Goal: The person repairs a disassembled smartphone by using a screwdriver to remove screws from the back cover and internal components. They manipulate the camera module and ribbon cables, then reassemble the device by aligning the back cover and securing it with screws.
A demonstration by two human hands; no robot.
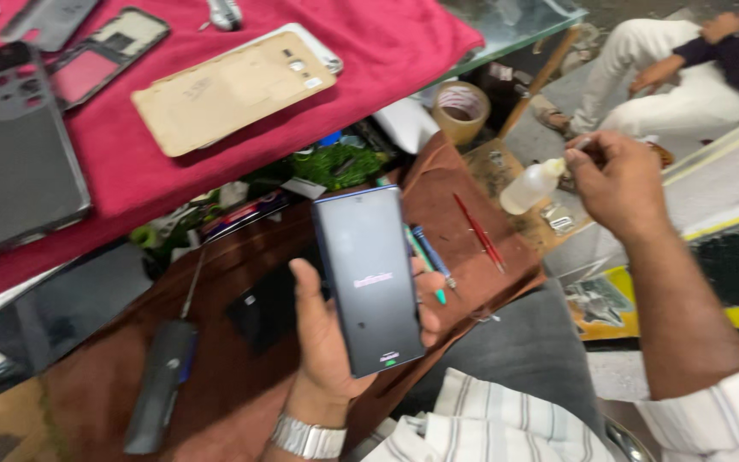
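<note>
I look down on a cluttered brown counter (215, 376), with a red cloth (387, 51) spread over a raised glass shelf behind it. On the cloth lie a tan back cover (228, 90) with small pale stickers near its top edge, a dark phone frame (100, 51) and a grey panel (14, 162). Below the shelf edge I make out a roll of brown tape (461, 109), a green circuit board (339, 164) and two red tools (479, 231). A dark screwdriver (162, 376) lies on the counter at the left.

My left hand (327, 342) is wrapped around a phone (368, 278), thumb on its left edge, fingers curled round the right. The phone is held upright over the counter, at the middle of my view. It is dark blue-grey and glossy, with a small pale mark across the middle and a smaller one near the bottom edge.

My right hand (613, 180) is up at the right, fingertips pinched on the nozzle of a small clear bottle (530, 186). Another person in white trousers (652, 64) sits on the floor beyond.
</note>
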